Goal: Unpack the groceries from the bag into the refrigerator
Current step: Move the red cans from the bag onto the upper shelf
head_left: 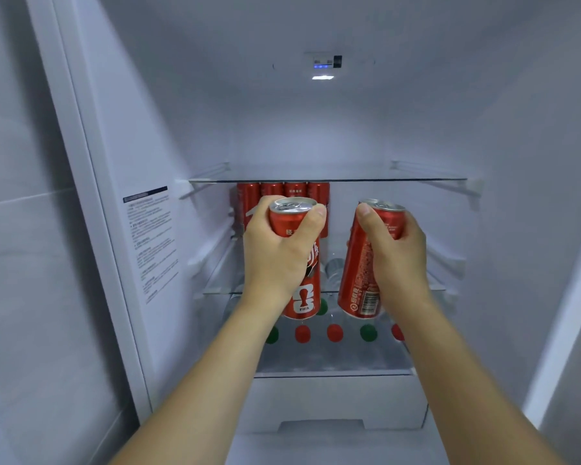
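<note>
1. Head view, your left hand [282,250]: you wrap it round the upper half of a tall slim red aluminium drink can with a white trophy emblem [301,263], thumb on the near right side by the rim, fingers curled behind. The can hangs upright in the air, probably so that it can go down flat on its base.

2. Head view, your right hand [394,253]: you grip a second slim red can with a barcode near its base [363,263] the same way, thumb at its top left edge, fingers curled round the far side. This can tilts, its base swung toward the left can; the two are near but apart.

3. Where they are: both cans sit in front of the open white refrigerator [316,129], level with the middle glass shelf [222,292], not yet resting on anything.

4. Why there: a row of matching red cans [282,196] already stands at the back left of that shelf under the upper glass shelf [399,179], so I judge you are carrying this pair in to join them. A high grip leaves the bases free for setting down.

5. Below, red and green round caps [334,332] line a lower shelf; what they belong to is too blurred to tell.
</note>
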The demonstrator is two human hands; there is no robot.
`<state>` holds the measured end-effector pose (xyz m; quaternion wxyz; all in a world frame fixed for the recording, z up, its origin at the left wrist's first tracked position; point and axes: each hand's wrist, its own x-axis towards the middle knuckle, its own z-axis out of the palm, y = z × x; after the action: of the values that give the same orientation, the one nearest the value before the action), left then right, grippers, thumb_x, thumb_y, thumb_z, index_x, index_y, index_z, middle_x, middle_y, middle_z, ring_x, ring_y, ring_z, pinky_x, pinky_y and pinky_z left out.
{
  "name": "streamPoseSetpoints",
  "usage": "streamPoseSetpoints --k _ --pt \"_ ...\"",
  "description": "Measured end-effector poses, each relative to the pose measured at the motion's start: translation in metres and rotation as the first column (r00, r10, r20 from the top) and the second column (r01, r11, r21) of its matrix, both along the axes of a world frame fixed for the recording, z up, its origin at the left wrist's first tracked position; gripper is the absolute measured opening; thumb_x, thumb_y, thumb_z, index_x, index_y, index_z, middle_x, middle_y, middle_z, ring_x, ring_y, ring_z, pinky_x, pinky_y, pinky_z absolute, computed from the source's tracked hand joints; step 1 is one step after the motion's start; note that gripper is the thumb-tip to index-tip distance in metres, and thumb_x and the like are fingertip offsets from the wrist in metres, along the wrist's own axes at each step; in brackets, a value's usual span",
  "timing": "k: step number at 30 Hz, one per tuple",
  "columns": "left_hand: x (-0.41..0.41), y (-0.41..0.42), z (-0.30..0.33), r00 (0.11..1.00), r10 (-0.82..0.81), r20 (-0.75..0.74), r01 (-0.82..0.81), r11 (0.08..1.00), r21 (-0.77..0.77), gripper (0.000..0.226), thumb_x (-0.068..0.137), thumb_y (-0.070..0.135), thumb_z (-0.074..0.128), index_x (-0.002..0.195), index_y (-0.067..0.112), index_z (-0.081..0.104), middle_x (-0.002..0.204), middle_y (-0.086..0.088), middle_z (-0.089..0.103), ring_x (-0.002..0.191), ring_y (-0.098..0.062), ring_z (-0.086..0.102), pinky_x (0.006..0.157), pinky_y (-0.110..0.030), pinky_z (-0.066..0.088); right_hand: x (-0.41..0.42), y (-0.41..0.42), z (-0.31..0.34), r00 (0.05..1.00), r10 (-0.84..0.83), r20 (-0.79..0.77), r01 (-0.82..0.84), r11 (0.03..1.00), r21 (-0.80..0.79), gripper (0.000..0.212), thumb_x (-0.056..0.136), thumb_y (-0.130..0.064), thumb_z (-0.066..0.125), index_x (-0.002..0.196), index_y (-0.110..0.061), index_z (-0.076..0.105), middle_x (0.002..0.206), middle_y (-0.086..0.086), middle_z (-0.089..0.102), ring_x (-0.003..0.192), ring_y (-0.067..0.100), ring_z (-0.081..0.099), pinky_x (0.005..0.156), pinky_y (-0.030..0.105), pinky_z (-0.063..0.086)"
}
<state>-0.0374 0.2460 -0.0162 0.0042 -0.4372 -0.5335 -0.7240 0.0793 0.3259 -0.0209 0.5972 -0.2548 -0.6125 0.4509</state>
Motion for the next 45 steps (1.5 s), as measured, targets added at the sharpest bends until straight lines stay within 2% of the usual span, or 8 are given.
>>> streamPoseSetpoints --k 5,10,16,20,28,34,40,45 --pt "-0.009 0.028 -0.003 0.999 0.039 0.0 -0.039 0.999 -0.009 0.034 0.083 0.045 0.071 0.107 0.024 0.06 0.093 0.01 0.068 0.082 -0.004 0.068 0.067 -0.02 0.058 -0.012 0.025 0.003 1.0 -0.007 0.012 0.007 1.0 0.003 0.025 0.078 -0.059 0.065 0.091 -0.041 0.054 0.097 -0.006 0.068 0.087 0.013 0.069 0.081 0.038 0.058" --pt "-0.016 0.055 -0.003 0.998 0.069 -0.008 -0.069 0.998 -0.006 0.035 0.084 0.041 0.071 0.108 0.02 0.06 0.09 0.009 0.067 0.078 0.002 0.066 0.061 -0.011 0.051 -0.024 0.046 0.006 0.999 -0.009 0.034 0.007 0.999 0.051 0.022 0.082 -0.052 0.066 0.091 -0.037 0.054 0.091 -0.014 0.063 0.078 -0.002 0.064 0.069 0.017 0.047" --pt "-0.021 0.086 -0.009 0.996 0.091 -0.015 -0.091 0.996 -0.021 0.034 0.083 0.043 0.072 0.107 0.022 0.058 0.09 0.009 0.068 0.077 0.002 0.066 0.062 -0.01 0.05 -0.033 0.07 -0.003 0.998 -0.019 0.053 0.016 0.998 0.061 0.026 0.081 -0.051 0.068 0.095 -0.033 0.056 0.089 -0.014 0.063 0.076 -0.011 0.062 0.066 0.013 0.044" --pt "-0.024 0.103 -0.013 0.996 0.078 -0.037 -0.079 0.997 -0.024 0.036 0.083 0.046 0.071 0.108 0.025 0.055 0.088 0.01 0.067 0.077 0.003 0.066 0.065 -0.013 0.053 -0.036 0.084 -0.007 0.997 -0.021 0.071 0.015 0.997 0.081 0.026 0.081 -0.051 0.067 0.096 -0.032 0.055 0.088 -0.014 0.063 0.074 -0.014 0.06 0.057 0.004 0.044" --pt "-0.038 0.133 -0.019 0.996 0.077 -0.046 -0.078 0.997 -0.022 0.046 0.08 0.056 0.068 0.112 0.026 0.055 0.092 0.011 0.067 0.079 0.004 0.066 0.064 -0.012 0.052 -0.04 0.119 -0.014 0.995 -0.098 0.008 0.098 0.994 0.041 0.038 0.073 -0.065 0.054 0.093 -0.033 0.051 0.089 -0.01 0.061 0.081 0.003 0.06 0.068 0.021 0.043" --pt "-0.044 0.154 -0.02 0.99 0.13 -0.049 -0.131 0.991 -0.03 0.044 0.081 0.056 0.068 0.109 0.026 0.055 0.089 0.011 0.068 0.076 0.004 0.065 0.062 -0.012 0.051 -0.046 0.135 -0.015 0.974 -0.194 0.114 0.176 0.973 0.151 0.051 0.073 -0.064 0.056 0.106 -0.025 0.051 0.085 -0.013 0.061 0.074 -0.004 0.058 0.059 0.011 0.038" --pt "-0.046 0.169 -0.019 0.988 0.147 -0.056 -0.15 0.988 -0.038 0.044 0.081 0.058 0.067 0.111 0.029 0.051 0.089 0.014 0.065 0.077 0.008 0.063 0.06 -0.009 0.049 -0.052 0.15 -0.016 0.97 -0.214 0.115 0.194 0.967 0.165 0.054 0.073 -0.066 0.055 0.108 -0.024 0.052 0.085 -0.013 0.061 0.072 -0.005 0.058 0.058 0.006 0.038" --pt "-0.051 0.181 -0.022 0.985 0.156 -0.075 -0.159 0.987 -0.034 0.045 0.08 0.059 0.065 0.11 0.03 0.05 0.087 0.015 0.063 0.075 0.008 0.063 0.064 -0.016 0.054 -0.06 0.167 -0.017 0.967 -0.227 0.115 0.206 0.965 0.165 0.059 0.073 -0.066 0.054 0.112 -0.023 0.052 0.088 -0.014 0.061 0.077 -0.005 0.058 0.057 0.005 0.038"
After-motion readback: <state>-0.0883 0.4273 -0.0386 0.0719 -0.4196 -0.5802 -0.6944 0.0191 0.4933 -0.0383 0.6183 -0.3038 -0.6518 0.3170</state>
